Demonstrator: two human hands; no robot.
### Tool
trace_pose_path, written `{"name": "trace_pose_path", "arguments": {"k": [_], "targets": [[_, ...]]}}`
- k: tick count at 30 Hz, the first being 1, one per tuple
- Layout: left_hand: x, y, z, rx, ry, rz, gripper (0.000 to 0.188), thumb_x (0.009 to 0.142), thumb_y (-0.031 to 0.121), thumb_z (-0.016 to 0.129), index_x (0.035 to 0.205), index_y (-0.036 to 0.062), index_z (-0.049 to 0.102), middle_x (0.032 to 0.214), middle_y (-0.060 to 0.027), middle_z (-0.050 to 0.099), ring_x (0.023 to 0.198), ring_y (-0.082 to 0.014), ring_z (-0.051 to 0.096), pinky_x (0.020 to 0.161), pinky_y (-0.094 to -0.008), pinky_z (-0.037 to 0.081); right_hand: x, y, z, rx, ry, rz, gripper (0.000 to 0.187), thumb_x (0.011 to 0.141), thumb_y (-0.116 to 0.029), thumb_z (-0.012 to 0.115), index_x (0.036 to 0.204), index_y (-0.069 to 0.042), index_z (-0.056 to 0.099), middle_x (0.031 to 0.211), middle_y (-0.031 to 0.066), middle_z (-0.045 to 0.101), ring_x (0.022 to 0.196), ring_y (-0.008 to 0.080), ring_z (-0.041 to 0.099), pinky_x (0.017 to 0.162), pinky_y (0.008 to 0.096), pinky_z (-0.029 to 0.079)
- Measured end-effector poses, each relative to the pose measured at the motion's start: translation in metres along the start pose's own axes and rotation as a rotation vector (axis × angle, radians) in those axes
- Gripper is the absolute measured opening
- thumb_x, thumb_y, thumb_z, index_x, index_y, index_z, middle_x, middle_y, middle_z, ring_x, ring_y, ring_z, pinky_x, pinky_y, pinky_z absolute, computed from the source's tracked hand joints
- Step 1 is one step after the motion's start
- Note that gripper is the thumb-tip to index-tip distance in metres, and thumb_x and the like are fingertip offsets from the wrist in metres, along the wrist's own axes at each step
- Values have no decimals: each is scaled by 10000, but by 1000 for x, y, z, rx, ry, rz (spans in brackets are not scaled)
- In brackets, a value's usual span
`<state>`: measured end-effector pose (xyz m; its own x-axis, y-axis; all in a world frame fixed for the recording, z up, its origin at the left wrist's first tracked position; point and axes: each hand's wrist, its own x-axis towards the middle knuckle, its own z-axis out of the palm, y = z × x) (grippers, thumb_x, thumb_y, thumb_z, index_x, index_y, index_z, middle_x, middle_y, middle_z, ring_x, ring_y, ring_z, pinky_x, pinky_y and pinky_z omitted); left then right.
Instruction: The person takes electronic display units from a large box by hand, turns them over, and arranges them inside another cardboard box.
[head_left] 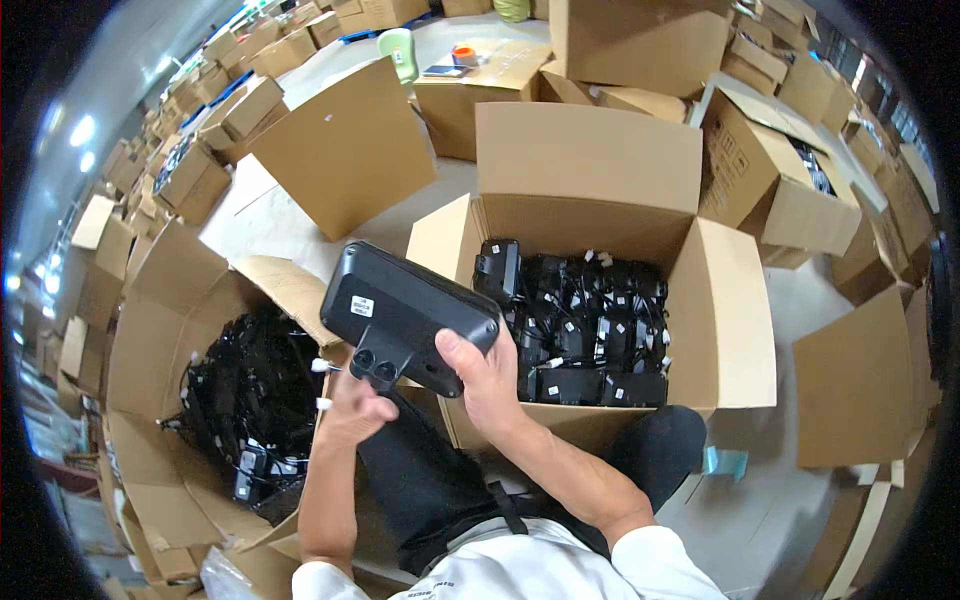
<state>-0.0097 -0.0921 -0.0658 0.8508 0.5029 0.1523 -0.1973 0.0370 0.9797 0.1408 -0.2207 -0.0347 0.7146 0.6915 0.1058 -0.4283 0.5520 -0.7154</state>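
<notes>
A black plastic display-like unit [405, 310], flat and rounded at the corners, is held tilted in front of me. It bears a small white label and a short neck with round black parts at its lower edge. My right hand [487, 385] grips its right end, thumb on the facing side. Just below the neck, my left hand [355, 408] is closed with its fingers curled; white connectors [320, 366] stick out beside it, and the cable between is mostly hidden.
In front to the right, an open carton [737, 310] holds rows of similar black units [570, 335] with cables. Another open carton [150, 340] at left contains a tangled heap of black cabled parts [255, 400]. More cartons [780, 170] surround me; a flattened flap [345, 150] stands beyond.
</notes>
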Motion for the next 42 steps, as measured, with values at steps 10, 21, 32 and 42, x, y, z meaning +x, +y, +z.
{"name": "trace_pose_path", "arguments": {"k": [10, 21, 32, 42], "targets": [[87, -13, 31, 365, -286, -512, 178, 950, 101, 611, 1068, -29, 637, 761, -24, 652, 639, -94, 631, 618, -247, 501, 118, 4, -153, -123, 509, 139, 277, 876, -295, 707, 1044, -78, 667, 954, 16, 682, 889, 151, 631, 789, 298, 508], [167, -12, 31, -238, 88, -239, 517, 1034, 130, 533, 1484, -48, 353, 1420, -210, 500, 1284, -285, 552, 1061, -386, 471, 177, 121, -293, 371, 707, 329, 352, 879, -175, 761, 1160, -20, 619, 1173, 119, 654, 1023, 275, 652, 864, 444, 561], [-106, 76, -166, 56, 683, -78, 458, 1022, 208, 571, 1416, -6, 478, 1363, -176, 592, 1172, -257, 639, 962, -388, 533, 183, 198, -328, 186, 822, 484, 388, 938, -247, 707, 1244, -59, 561, 1205, 118, 625, 1064, 300, 614, 879, 439, 557], [-245, 76, -217, 167, 1240, -179, 375, 997, 235, 627, 1293, 8, 592, 1177, -99, 680, 1040, -206, 677, 863, -338, 557, 215, 170, -405, -25, 690, 700, 538, 935, -395, 698, 1307, -30, 564, 1313, 116, 592, 1117, 318, 597, 916, 422, 571]]}}
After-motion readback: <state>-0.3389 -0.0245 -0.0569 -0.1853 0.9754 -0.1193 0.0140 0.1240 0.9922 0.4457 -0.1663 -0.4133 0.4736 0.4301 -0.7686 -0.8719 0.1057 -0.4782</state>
